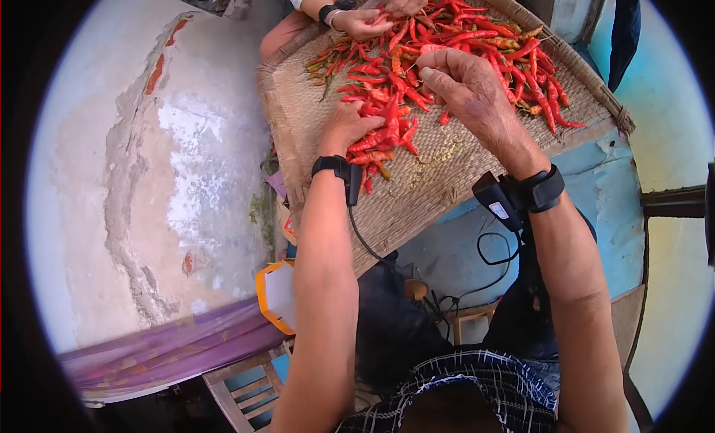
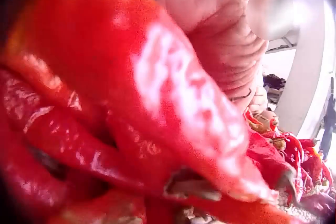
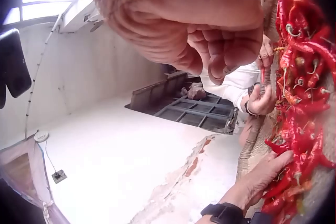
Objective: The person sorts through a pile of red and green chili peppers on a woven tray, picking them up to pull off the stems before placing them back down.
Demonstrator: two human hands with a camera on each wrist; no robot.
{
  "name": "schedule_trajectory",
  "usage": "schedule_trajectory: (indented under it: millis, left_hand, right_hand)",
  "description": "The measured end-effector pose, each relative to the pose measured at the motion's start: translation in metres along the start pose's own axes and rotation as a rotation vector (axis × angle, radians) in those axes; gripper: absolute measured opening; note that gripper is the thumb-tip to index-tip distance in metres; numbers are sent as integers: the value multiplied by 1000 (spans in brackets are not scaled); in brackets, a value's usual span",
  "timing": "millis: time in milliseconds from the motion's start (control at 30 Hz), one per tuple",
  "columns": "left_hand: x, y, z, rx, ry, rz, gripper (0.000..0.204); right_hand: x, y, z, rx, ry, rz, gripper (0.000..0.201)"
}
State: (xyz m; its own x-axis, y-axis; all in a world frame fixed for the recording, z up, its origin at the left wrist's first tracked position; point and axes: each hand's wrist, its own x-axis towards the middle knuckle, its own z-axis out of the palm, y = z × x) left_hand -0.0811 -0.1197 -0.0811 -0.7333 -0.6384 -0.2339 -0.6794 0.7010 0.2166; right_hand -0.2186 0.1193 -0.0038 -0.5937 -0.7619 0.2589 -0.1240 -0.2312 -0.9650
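Red peppers (image 1: 462, 38) lie heaped on a woven tray (image 1: 417, 202). At the near left of the heap, the left hand (image 1: 346, 128) curls its fingers round several peppers (image 1: 383, 131); in the left wrist view large glossy peppers (image 2: 173, 92) fill the foreground and hide the fingertips. The right hand (image 1: 477, 94) is raised over the heap, fingers curled and thumb close to the index finger. In the right wrist view the right hand (image 3: 194, 19) shows bent fingers with no pepper visible between them; whether a tiny stem is there cannot be told.
Another person's hands (image 1: 380, 20) are at the tray's far edge, over the peppers. A cracked wall (image 1: 134, 172) stands to the left. Pale bits (image 1: 439, 157) are scattered on the tray. Below it are a wooden chair (image 1: 242, 392), an orange-rimmed object (image 1: 277, 295) and cables (image 1: 454, 303).
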Motion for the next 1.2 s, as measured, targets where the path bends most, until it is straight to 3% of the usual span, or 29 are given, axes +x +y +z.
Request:
schedule_trajectory:
  millis: [133, 233, 333, 400, 467, 533, 567, 667, 800, 867, 967, 1100, 1200]
  left_hand:
    - [-29, 15, 7, 34, 9, 53, 63]
    - [-66, 51, -3, -48, 57, 71, 55]
    - [-91, 64, 6, -52, 100, 104, 50]
    - [-104, 73, 8, -82, 281, 162, 46]
    - [-111, 74, 9, -156, 292, 144, 37]
    - [-109, 67, 9, -413, 501, 219, 27]
    - [-114, 70, 3, -486, 521, 195, 21]
    - [-123, 75, -4, -433, 636, 202, 23]
    - [-128, 75, -4, -409, 473, 122, 27]
    - [-126, 80, -4, -109, 514, 192, 33]
    - [-121, 84, -4, -18, 429, 107, 37]
    - [-115, 75, -4, -26, 402, 89, 36]
    - [-113, 70, -7, -254, 326, -9, 30]
  right_hand:
    - [-3, 1, 6, 65, -1, -51, 20]
    - [-6, 1, 9, 263, -82, 90, 19]
    - [-5, 5, 8, 257, -146, 172, 20]
    - [-6, 1, 6, 290, -121, 178, 19]
    - [-6, 3, 4, 319, -93, 189, 19]
    - [-4, 11, 3, 252, -96, 107, 20]
    - [-5, 11, 4, 252, -92, 108, 20]
    - [-7, 13, 7, 96, -104, 47, 20]
    - [-7, 20, 12, -114, -201, 3, 21]
    - [-8, 22, 15, -152, -266, 34, 22]
    - [-5, 17, 18, -149, -317, 78, 22]
    - [-3, 17, 21, -200, -297, 87, 21]
    - [-2, 23, 23, -232, -291, 50, 21]
